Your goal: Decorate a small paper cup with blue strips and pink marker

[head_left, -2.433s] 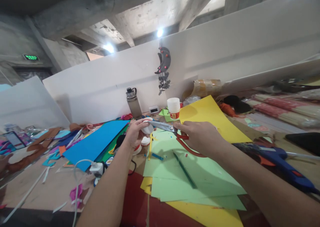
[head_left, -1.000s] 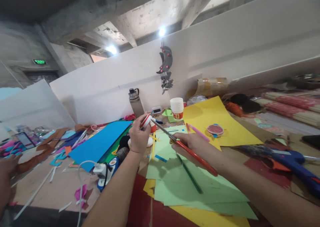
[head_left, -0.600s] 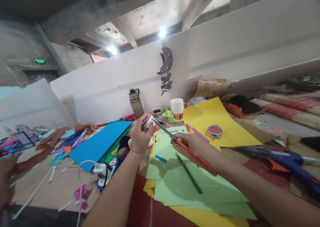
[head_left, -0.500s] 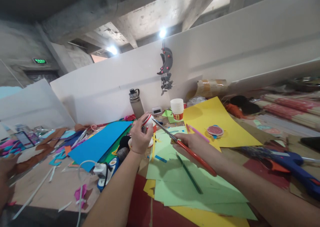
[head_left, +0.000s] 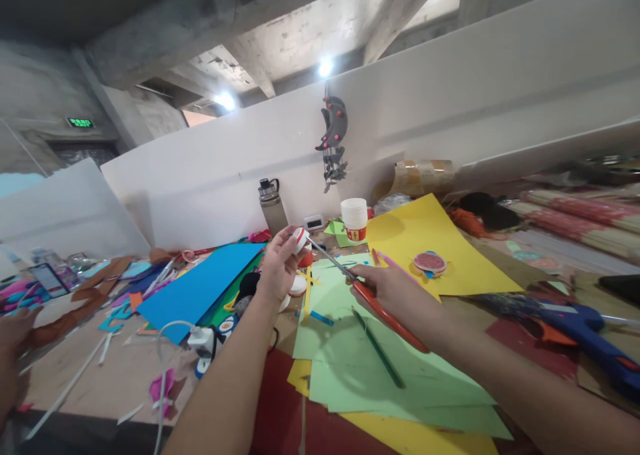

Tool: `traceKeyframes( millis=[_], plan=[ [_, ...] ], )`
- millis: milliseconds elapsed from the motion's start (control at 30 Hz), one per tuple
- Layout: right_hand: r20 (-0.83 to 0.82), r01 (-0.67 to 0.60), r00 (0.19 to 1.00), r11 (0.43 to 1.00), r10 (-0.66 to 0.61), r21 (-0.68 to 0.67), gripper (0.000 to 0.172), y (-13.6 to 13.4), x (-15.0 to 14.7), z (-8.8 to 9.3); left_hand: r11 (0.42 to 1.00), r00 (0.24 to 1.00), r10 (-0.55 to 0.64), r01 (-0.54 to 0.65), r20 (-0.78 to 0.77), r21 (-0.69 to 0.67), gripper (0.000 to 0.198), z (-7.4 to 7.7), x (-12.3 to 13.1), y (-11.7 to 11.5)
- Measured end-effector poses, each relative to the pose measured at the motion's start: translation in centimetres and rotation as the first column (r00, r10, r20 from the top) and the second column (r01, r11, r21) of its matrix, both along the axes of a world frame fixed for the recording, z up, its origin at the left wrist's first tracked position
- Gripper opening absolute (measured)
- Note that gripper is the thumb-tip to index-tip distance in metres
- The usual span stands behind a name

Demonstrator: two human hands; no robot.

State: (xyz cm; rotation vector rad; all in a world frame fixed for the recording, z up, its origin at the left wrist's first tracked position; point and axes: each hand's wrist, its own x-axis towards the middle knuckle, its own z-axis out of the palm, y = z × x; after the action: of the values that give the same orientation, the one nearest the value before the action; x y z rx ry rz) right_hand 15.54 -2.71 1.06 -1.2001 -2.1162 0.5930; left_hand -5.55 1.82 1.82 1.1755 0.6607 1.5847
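Note:
Pinched in the fingers of my left hand (head_left: 280, 261) is a white paper cup piece (head_left: 300, 240) with a red band. My right hand (head_left: 383, 288) is wrapped round scissors (head_left: 390, 318) with orange-red handles. Their metal blades point up and left, the tips at the cup piece's edge; whether they touch it I cannot tell. Beneath both hands lie light green paper sheets (head_left: 400, 395), with a dark green pencil (head_left: 377, 348) and small blue and yellow scraps on them. A white round piece (head_left: 299, 286) sits below my left hand, partly covered.
Stacked paper cups (head_left: 355, 216) and a grey bottle (head_left: 273, 207) stand at the back. A blue sheet (head_left: 200, 285) lies left, a yellow sheet (head_left: 465, 261) right. A blue glue gun (head_left: 575, 321) rests at right. Another person's hand (head_left: 17, 335) shows at the left edge.
My left hand has turned the cup piece so its end faces more toward me. The scissors stay near its edge, with my right hand almost in place.

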Motion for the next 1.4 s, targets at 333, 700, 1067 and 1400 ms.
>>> traceKeyframes(
  millis=[333,700,1067,1400],
  plan=[
    [0.084,0.108,0.990,0.989,-0.117,0.101,0.024,-0.1,0.0,-1.0,0.998,0.998,0.067,-0.067,0.015,0.020,0.046,-0.3,-0.4,0.7],
    [0.029,0.065,0.997,0.996,-0.067,0.057,0.030,0.2,-0.1,-1.1,0.999,0.990,0.009,-0.005,0.139,-0.032,0.040,-0.3,-0.2,0.7],
    [0.042,0.073,0.996,0.992,-0.078,0.103,0.028,0.2,-0.2,-1.4,0.997,0.987,-0.003,0.016,0.159,-0.078,0.037,-0.9,-0.3,0.7],
    [0.300,0.177,0.912,0.929,-0.279,0.324,0.030,0.1,-0.1,-2.0,0.997,0.987,-0.041,0.050,0.154,-0.054,0.040,-0.9,0.4,0.4]
  ],
)
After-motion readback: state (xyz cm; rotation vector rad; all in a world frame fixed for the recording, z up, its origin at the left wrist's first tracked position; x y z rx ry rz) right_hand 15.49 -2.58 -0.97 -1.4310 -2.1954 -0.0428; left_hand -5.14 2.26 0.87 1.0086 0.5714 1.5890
